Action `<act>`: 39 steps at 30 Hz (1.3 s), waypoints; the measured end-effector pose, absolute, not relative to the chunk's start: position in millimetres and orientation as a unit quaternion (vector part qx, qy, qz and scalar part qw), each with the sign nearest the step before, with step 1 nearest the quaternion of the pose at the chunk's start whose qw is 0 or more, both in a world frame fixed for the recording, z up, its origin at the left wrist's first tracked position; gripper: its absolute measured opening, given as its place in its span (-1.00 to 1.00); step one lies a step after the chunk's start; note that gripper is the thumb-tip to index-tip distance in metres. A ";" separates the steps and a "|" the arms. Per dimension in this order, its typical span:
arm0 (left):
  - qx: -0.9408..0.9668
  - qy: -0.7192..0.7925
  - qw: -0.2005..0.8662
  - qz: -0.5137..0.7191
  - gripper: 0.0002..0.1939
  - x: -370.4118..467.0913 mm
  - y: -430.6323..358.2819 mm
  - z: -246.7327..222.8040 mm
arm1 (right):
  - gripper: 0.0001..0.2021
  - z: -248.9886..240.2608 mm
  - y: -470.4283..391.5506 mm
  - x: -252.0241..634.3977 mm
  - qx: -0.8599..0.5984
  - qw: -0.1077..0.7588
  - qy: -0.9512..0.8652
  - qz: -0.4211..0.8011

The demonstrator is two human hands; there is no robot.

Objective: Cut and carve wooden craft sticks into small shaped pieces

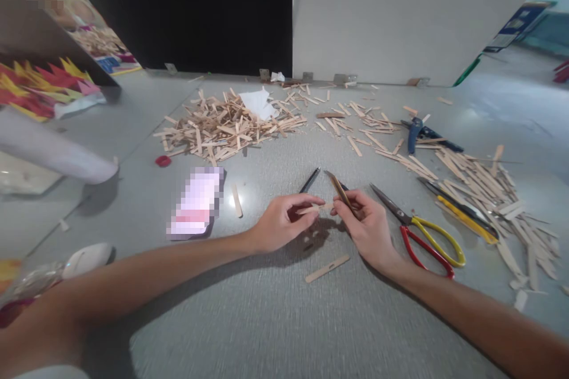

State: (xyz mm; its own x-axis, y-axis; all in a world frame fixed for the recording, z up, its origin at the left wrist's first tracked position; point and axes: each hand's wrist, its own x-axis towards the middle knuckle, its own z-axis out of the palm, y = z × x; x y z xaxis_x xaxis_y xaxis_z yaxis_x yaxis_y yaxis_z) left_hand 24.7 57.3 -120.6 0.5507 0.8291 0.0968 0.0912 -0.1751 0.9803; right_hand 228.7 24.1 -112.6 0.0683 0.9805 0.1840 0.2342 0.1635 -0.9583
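Note:
My left hand [281,228] pinches a small flat wooden craft stick [306,210] between thumb and fingers. In my right hand [372,228] is a slim craft knife [340,189], its tip pointing up and away; the thumb and fingertips also meet the stick's right end. Just beyond the hands lies a dark pen-like tool [310,180]. On the table below them rests a craft stick with a slot cut in it [328,269]. Scissors with red and yellow handles [406,222] lie open right of my right hand. Another plain craft stick [236,201] sits left of my left hand.
A large pile of wooden sticks [213,130] with white paper [259,104] lies behind. More sticks [484,174] scatter rightward, near a blue-handled tool [415,134] and a yellow cutter [467,218]. A phone [195,201], red cap [163,161] and white mouse [89,259] are leftward.

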 end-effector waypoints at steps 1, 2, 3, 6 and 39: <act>0.668 0.326 0.589 0.316 -0.65 24.5 58.4 -119.5 | -0.84 -112.6 23.9 229.0 -0.530 0.504 -0.574 0.367; 0.651 0.318 0.621 0.298 -0.62 24.3 59.7 -118.4 | -0.85 -112.7 23.7 229.3 -0.530 0.505 -0.576 0.364; 0.639 0.312 0.644 0.284 -0.60 24.1 61.1 -117.3 | -0.86 -112.7 23.4 229.5 -0.531 0.506 -0.577 0.361; 0.612 0.306 0.681 0.261 -0.60 23.8 64.9 -114.5 | -0.88 -113.0 22.6 230.0 -0.530 0.509 -0.580 0.352; 0.593 0.226 0.749 0.193 -0.51 20.0 80.9 -112.5 | -0.87 -118.2 15.5 229.6 -0.509 0.496 -0.625 0.324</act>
